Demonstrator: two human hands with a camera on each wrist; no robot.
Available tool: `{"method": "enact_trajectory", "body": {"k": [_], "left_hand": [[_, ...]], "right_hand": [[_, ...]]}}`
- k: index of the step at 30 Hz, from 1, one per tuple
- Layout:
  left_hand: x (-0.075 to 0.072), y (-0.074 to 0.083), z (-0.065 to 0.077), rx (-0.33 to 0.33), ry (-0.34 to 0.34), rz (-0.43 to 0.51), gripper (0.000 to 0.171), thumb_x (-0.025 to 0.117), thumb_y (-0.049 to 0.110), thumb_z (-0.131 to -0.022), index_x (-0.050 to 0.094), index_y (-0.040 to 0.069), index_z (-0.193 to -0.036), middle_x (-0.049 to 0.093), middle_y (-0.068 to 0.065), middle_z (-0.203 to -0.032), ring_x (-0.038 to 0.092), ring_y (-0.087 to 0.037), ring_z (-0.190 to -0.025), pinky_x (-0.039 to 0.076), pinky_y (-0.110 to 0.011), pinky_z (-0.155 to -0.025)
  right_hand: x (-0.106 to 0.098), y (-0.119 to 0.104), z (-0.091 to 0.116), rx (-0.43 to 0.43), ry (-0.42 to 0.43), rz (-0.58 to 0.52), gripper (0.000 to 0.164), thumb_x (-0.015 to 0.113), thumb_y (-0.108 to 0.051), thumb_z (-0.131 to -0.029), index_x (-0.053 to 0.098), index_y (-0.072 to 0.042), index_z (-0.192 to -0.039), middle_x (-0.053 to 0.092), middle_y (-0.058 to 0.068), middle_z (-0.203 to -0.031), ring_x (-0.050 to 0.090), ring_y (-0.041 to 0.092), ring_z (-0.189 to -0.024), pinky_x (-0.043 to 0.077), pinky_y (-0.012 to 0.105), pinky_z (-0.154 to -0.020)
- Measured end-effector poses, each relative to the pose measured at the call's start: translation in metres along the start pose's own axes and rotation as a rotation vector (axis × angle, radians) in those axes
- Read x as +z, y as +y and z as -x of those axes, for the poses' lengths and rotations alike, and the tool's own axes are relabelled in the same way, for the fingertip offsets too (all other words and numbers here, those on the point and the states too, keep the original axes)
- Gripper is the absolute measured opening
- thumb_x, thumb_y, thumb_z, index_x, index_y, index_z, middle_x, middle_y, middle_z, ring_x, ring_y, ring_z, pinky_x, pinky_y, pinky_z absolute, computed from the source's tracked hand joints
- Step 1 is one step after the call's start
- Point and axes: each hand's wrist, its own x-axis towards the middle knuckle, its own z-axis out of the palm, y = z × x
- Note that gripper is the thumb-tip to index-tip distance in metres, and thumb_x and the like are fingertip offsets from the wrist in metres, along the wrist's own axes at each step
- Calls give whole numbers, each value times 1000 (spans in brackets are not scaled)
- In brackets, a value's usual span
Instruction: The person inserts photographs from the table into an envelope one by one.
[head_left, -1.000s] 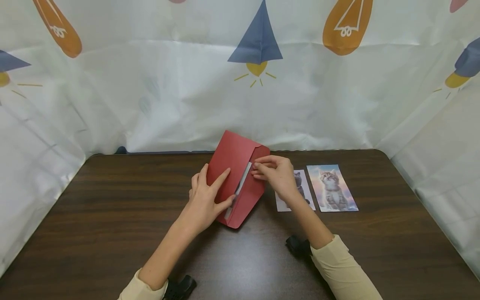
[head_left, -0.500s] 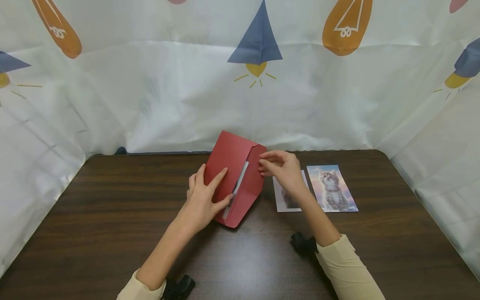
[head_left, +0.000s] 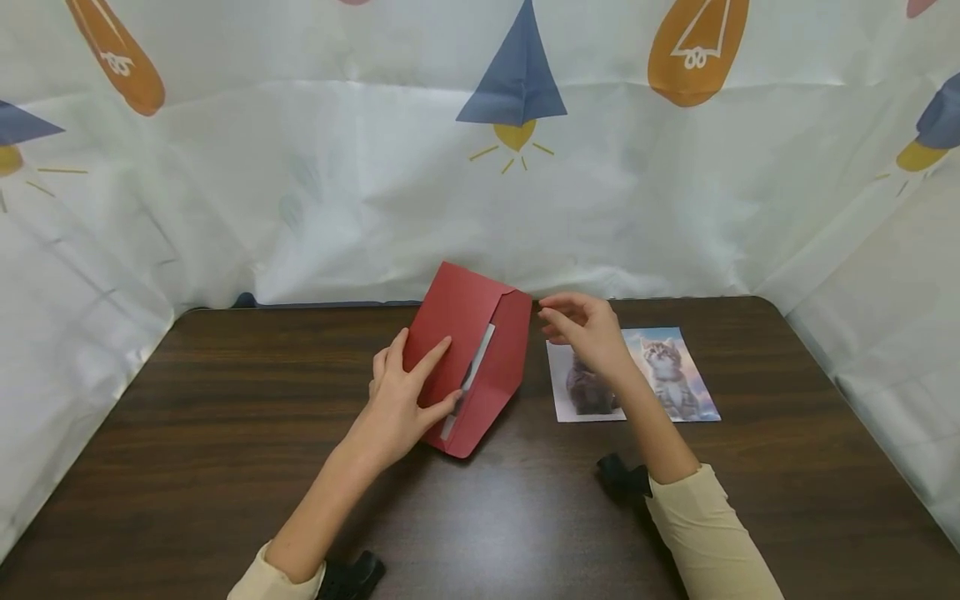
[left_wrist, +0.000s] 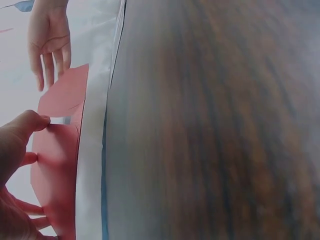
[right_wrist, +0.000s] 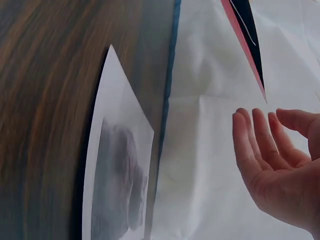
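From here I see a person's left hand (head_left: 397, 400) holding a red paper envelope with a pointed flap (head_left: 493, 375), thumb and index finger spread apart across its front. It slants near the middle of the far edge of the dark wood-grain table (head_left: 225, 467); whether it touches the surface, I can't tell. A strip of something white (head_left: 487, 337) shows in its long slit. The right hand (head_left: 587, 329) is just beside the flap's edge, apart from it, fingers loosely curved and holding nothing. Below that hand, toward the table's far right corner, lie a white-bordered picture card of a dark furry animal (head_left: 588, 396) and, to its right, a pastel card of a striped kitten (head_left: 678, 379), partly hidden by the forearm.
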Motion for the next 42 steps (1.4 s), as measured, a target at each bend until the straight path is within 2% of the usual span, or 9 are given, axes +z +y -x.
{"method": "enact_trajectory", "body": {"k": [6,9,13,19,32,42], "left_hand": [[-4,-1,0,34,18,11,73,82,20,-92,50,11,-157,23,-32,-165,29,-52,-143,55,-66,-95],[-5,-1,-1,45,21,14,73,82,19,-91,51,11,-156,23,-32,-165,29,-52,-142,55,-66,-94],[-6,-2,-1,46,14,15,73,83,19,-92,51,12,-157,22,-31,-166,29,-52,-142,54,-67,-95],[-7,-3,0,48,8,22,72,82,19,-92,51,12,-157,22,-31,-166,28,-51,-143,53,-68,-96],[-7,-2,1,42,1,28,72,82,21,-92,51,12,-157,21,-31,-167,26,-52,-144,51,-69,-98],[-6,-2,2,45,2,29,73,83,21,-92,51,12,-157,21,-31,-167,26,-52,-144,49,-70,-99]], "right_hand": [[-9,1,-3,22,-14,71,32,63,-15,-107,67,5,-132,69,29,-130,72,45,-109,63,36,-87],[-14,4,-4,22,-9,112,34,60,-17,-109,66,6,-133,69,31,-129,71,49,-111,62,43,-90],[-21,8,-5,26,3,193,37,59,-21,-110,66,5,-135,70,29,-128,70,47,-113,59,53,-94],[-30,14,-6,27,22,311,35,59,-21,-109,67,3,-133,70,24,-131,67,42,-119,52,54,-98],[-40,29,-4,83,-22,290,40,63,-18,-107,60,5,-139,64,29,-139,60,47,-130,52,58,-101],[-51,35,-2,130,-26,332,43,65,-18,-105,58,4,-142,61,30,-141,59,49,-131,50,61,-104]]}}
